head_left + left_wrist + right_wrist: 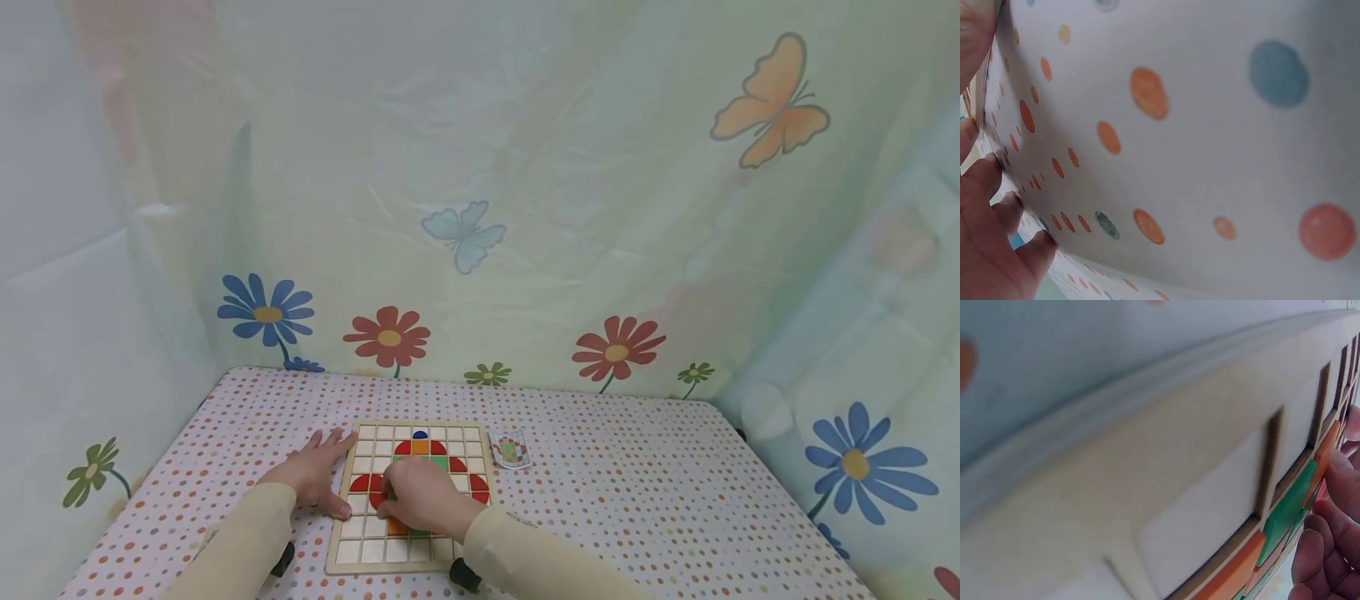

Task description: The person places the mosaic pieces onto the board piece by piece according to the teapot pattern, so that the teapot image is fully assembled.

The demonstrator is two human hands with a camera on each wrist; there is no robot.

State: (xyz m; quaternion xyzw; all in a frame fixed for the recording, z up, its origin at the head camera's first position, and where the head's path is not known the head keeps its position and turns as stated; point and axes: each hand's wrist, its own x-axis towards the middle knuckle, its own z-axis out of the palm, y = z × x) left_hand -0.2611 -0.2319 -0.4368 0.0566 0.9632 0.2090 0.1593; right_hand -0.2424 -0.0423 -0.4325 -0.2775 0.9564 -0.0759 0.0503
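A square wooden grid board lies on the table, its cells partly filled with red, orange, green and blue tiles. My left hand is spread at the board's left edge, thumb and fingertips touching the frame; in the left wrist view its fingers stretch over the dotted cloth. Over the middle of the board, my right hand is bent with curled fingers, thumb and forefinger pinching at a red tile. In the right wrist view the thumb sits beside an orange tile, with a green tile nearer the camera.
A small picture card with a coloured pattern lies right of the board. Dotted cloth covers the table. Flowered, butterfly-printed curtains hang behind and at both sides. A black wrist device shows by the board's front edge.
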